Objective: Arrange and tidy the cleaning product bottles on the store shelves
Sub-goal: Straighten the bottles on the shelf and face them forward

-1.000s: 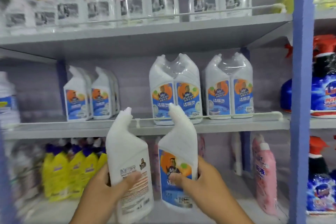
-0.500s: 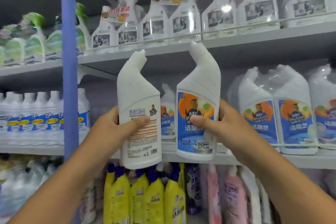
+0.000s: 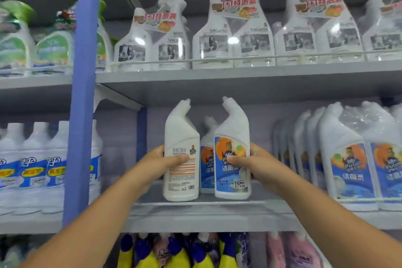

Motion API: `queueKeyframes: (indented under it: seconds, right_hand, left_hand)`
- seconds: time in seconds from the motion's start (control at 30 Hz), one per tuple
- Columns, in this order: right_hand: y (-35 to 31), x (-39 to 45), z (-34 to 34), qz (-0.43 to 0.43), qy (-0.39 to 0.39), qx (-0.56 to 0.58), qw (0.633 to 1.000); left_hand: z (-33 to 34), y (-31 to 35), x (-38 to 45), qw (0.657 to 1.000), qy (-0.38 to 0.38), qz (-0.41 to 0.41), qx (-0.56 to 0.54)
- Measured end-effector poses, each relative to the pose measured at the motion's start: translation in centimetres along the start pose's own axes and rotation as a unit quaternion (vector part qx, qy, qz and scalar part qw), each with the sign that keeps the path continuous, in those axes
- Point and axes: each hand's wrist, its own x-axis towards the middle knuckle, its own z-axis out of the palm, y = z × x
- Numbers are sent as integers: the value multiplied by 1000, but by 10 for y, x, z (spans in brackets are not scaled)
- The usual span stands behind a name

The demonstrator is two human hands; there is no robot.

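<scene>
Both grips are clamped: my left grip (image 3: pixel 162 160) wraps a white bottle (image 3: pixel 181 154) showing its back label, my right grip (image 3: pixel 254 164) wraps a second bottle (image 3: pixel 232 152) showing its blue and orange front. Their bases sit at the grey middle shelf (image 3: pixel 195 209), nozzles tilted toward each other. Between my grips, just behind, stands a third bottle (image 3: pixel 206 154). Right of my right grip stand wrapped twin-packs (image 3: pixel 356 159).
</scene>
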Motion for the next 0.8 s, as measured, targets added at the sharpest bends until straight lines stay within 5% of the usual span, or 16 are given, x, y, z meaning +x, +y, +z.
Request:
queueKeyframes:
  seconds: [0.43, 0.53, 0.67, 0.8]
  right_hand:
    - [30, 26, 8, 49, -57, 11, 997]
    - [23, 26, 2, 49, -67, -38, 996]
    - [-17, 43, -18, -11, 16, -15, 1000]
    - [-60, 63, -19, -47, 34, -41, 997]
  left_hand:
    - [-7, -29, 26, 992, -122, -24, -21]
    - [-15, -16, 32, 997, -83, -7, -4]
    - [-31, 16, 53, 996, 2, 42, -83]
    - [-31, 43, 66, 996, 1, 57, -72]
